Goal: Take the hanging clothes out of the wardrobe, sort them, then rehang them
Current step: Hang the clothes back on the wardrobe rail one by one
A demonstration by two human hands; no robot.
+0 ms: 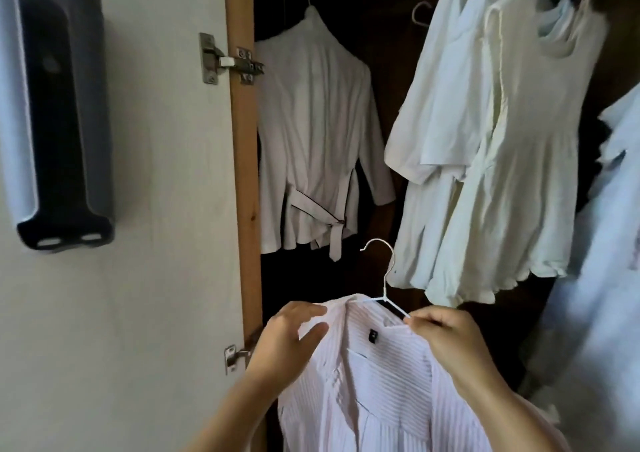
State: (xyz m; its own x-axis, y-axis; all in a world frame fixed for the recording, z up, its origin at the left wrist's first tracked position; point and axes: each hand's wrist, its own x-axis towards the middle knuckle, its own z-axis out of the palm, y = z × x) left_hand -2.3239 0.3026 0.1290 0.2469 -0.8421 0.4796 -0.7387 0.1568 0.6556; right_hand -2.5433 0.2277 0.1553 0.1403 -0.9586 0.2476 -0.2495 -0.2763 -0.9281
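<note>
Striped shirt (374, 389) is running off the bottom edge — hem unseen. Pale garment (609, 243) at the right edge is smearing into blur. Wardrobe (381, 53) interior is lying too dark to read.

A white door (145, 209) stands open, taking up the left of the view. A dark holder (60, 115) with a grey edge is fixed high on its left part. Two metal hinges, an upper hinge (228, 60) and a lower hinge (235, 356), join its right edge to a wooden frame (244, 174).

Shirt (374, 375) on hanger (384, 280) before wardrobe (244, 174); tied blouse (311, 133) inside left, dresses (491, 146) right.
</note>
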